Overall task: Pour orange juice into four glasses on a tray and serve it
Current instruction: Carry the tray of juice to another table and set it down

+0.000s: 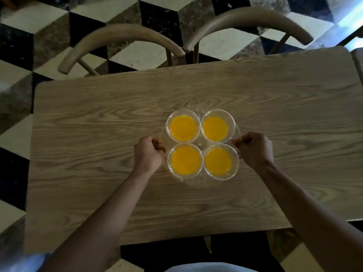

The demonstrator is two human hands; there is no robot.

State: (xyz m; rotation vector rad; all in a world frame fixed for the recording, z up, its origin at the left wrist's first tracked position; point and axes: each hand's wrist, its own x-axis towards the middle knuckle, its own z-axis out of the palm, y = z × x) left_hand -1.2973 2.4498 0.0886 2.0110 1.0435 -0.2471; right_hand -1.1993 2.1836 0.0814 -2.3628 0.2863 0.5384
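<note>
Several clear glasses of orange juice stand in a tight square on a round clear tray [200,142] over the middle of the wooden table [98,154]. One glass sits at the far left [183,126], another at the near right [218,161]. My left hand [148,154] is closed on the tray's left rim. On the opposite rim my right hand [254,149] grips the tray. I cannot tell whether the tray rests on the table or hovers just above it.
Two wooden chairs with curved backs [121,39] [249,21] stand pushed in at the far side of the table. Checkered black, white and grey floor tiles [15,163] surround the table.
</note>
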